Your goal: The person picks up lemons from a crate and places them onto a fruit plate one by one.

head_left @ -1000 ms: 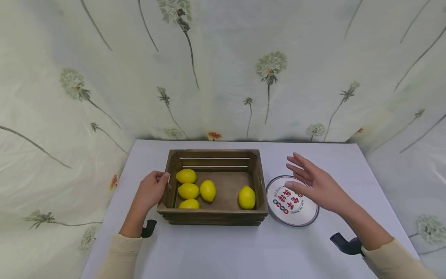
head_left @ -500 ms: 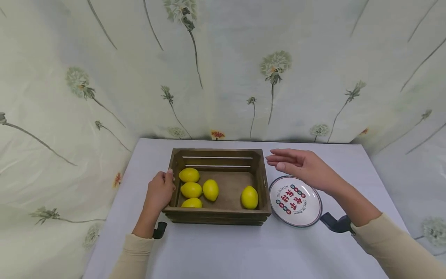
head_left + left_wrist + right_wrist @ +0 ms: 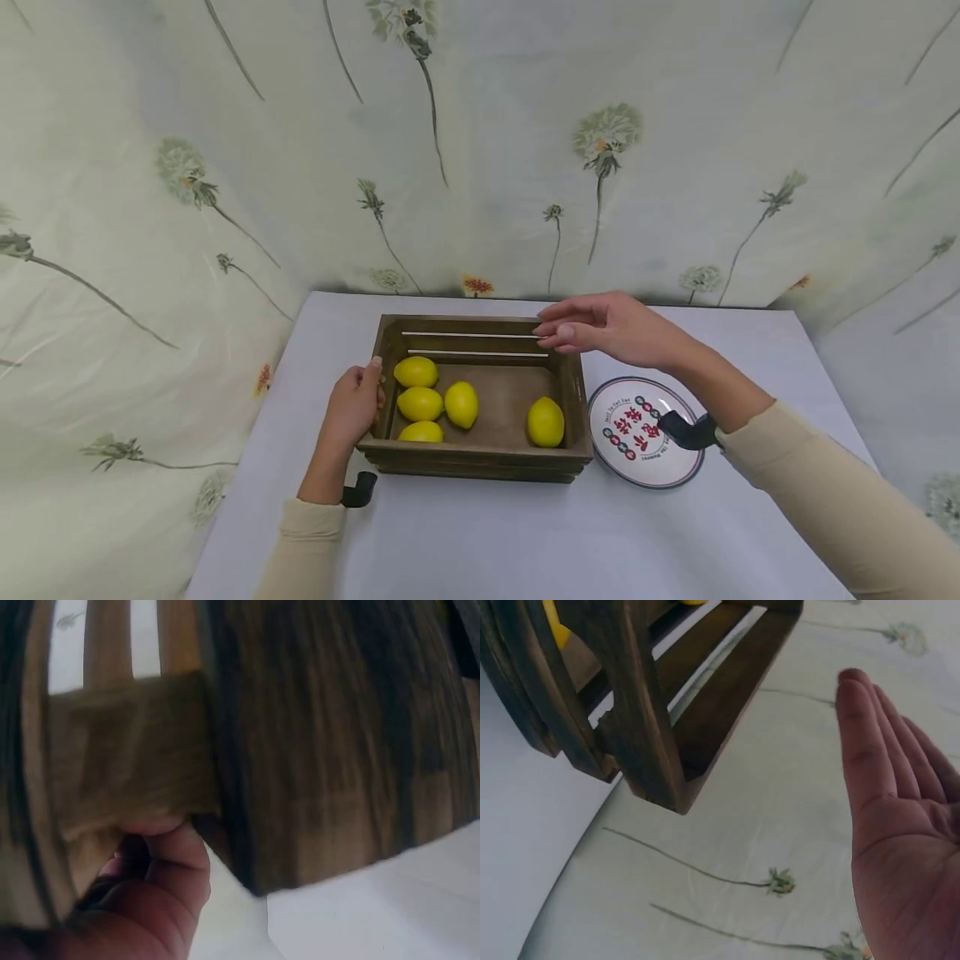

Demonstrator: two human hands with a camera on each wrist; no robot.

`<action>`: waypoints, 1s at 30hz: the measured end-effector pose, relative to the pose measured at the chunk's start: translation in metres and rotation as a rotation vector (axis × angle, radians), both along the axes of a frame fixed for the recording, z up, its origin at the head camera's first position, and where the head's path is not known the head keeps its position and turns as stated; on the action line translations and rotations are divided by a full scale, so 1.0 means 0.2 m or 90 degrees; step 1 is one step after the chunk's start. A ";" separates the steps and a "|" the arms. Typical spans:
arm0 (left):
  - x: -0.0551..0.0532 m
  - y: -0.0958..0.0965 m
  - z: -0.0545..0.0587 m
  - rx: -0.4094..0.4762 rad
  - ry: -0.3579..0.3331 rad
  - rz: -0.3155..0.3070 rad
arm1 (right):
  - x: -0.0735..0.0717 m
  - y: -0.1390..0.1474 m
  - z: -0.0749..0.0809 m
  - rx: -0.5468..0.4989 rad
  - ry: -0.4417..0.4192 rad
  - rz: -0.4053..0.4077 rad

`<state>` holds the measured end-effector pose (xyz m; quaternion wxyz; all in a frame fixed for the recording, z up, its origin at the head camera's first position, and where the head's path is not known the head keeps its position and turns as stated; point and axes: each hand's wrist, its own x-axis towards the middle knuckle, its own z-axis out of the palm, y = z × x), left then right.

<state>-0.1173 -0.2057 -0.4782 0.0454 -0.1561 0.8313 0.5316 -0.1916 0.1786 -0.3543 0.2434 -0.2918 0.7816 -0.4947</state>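
A brown slatted wooden crate (image 3: 476,460) stands on the table with several yellow lemons inside. One lemon (image 3: 546,422) lies at the right end, while the others, such as this lemon (image 3: 461,405), are grouped at the left. My left hand (image 3: 352,407) grips the crate's left end; in the left wrist view its fingers (image 3: 176,862) curl round the end slat (image 3: 135,757). Over the crate's back right corner hovers my right hand (image 3: 611,329), fingers extended and holding nothing. The right wrist view has that hand (image 3: 900,810) apart from the crate's corner (image 3: 652,750).
To the right of the crate lies a round white plate (image 3: 667,473) with red lettering and a dark rim, partly under the right wrist's camera mount (image 3: 686,429). A white cloth covers the table (image 3: 480,533). Behind it hangs a dandelion-patterned curtain (image 3: 495,150).
My right hand has moved left, from over the plate to above the crate's back right corner. My left hand stays on the crate's left end. The whole view has shifted slightly.
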 end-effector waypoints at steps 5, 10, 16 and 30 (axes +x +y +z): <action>-0.01 0.01 0.00 0.019 0.001 0.021 | -0.07 -0.09 -0.02 0.082 -0.016 0.063; -0.02 0.01 0.00 0.030 -0.003 0.034 | -0.13 -0.19 -0.05 0.141 -0.069 0.109; -0.01 0.00 0.00 0.058 -0.007 0.050 | -0.20 -0.29 -0.09 0.290 -0.001 0.196; 0.00 0.01 0.03 0.081 -0.008 0.051 | -0.25 -0.45 -0.17 0.424 -0.116 0.219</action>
